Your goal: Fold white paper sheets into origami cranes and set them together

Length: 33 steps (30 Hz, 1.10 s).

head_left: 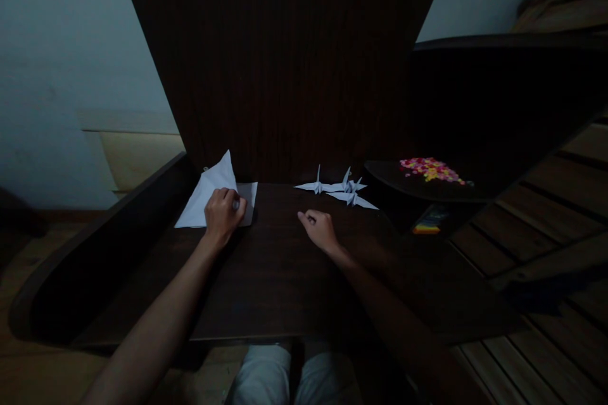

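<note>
My sheet was thin, matt paper, a little wrinkly. The folded cranes were paper too, with crisp, smooth folds. My desk top was smooth, dull wood. My pants were soft, matt cloth.

Left hand hides some white paper; colourful bits too tiny to identify; legs cut off.

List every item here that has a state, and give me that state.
White paper: spread out, partly covered, one corner pointing away from the person.
Left hand: fingers curled, at the paper; its hold unclear.
Right hand: fingers curled, apart from the cranes.
Paper cranes: folded, grouped close together.
Colourful pieces: loosely heaped.
</note>
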Motion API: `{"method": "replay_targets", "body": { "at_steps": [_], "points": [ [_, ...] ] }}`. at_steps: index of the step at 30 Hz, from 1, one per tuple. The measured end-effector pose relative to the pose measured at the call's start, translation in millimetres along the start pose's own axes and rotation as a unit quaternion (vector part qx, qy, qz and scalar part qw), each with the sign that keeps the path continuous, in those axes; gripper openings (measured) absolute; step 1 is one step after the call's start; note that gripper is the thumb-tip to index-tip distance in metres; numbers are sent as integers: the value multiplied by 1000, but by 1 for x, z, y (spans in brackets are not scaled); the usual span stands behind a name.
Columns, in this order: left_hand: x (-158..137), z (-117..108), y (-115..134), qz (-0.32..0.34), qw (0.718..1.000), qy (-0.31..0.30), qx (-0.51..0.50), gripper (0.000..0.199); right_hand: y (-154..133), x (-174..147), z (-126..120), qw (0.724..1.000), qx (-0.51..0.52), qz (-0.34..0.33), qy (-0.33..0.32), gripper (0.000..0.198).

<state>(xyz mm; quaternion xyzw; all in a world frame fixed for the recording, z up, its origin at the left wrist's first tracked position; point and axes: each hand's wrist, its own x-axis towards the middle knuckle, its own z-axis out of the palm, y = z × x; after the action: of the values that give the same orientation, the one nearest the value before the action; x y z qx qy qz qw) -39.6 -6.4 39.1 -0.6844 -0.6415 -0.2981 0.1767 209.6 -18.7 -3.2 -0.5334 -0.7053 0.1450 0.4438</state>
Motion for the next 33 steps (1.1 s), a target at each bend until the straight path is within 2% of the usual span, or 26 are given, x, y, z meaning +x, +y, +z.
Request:
{"method": "replay_targets", "body": {
  "at_steps": [2,5,8,10,12,14,15,17,21,23,25,27,33],
  "points": [
    [-5,-2,13,32,999,10,-41,24,-3,2,0,989,138,51,-33,35],
    [-17,-2,36,105,986,-22,-130,21,-8,3,0,926,340,120,-112,41],
    [-33,2,58,214,955,-80,-190,18,-10,3,1,875,430,149,-164,49],
    [-42,6,68,291,924,-118,-216,18,-9,3,3,873,428,159,-173,46],
    [-49,9,74,345,900,-131,-232,19,-5,4,8,892,390,159,-162,40],
    [-50,9,75,369,886,-140,-243,21,-1,5,14,918,346,145,-129,36],
    [-49,8,74,361,888,-140,-248,22,1,6,17,923,334,143,-124,35],
    [-42,5,69,304,908,-136,-252,25,5,6,20,927,326,142,-119,32],
    [-21,1,42,94,974,-87,-187,37,7,6,21,931,307,167,-108,24],
    [-13,0,25,2,987,-98,-126,46,7,6,18,938,283,180,-91,21],
    [-9,0,9,-48,985,-150,-68,52,7,6,15,945,256,190,-71,20],
    [-6,0,-2,-70,975,-209,-18,57,8,7,11,950,234,200,-53,19],
    [5,11,-27,-68,962,-260,54,69,10,8,4,953,219,207,-31,20]
  ]
}}
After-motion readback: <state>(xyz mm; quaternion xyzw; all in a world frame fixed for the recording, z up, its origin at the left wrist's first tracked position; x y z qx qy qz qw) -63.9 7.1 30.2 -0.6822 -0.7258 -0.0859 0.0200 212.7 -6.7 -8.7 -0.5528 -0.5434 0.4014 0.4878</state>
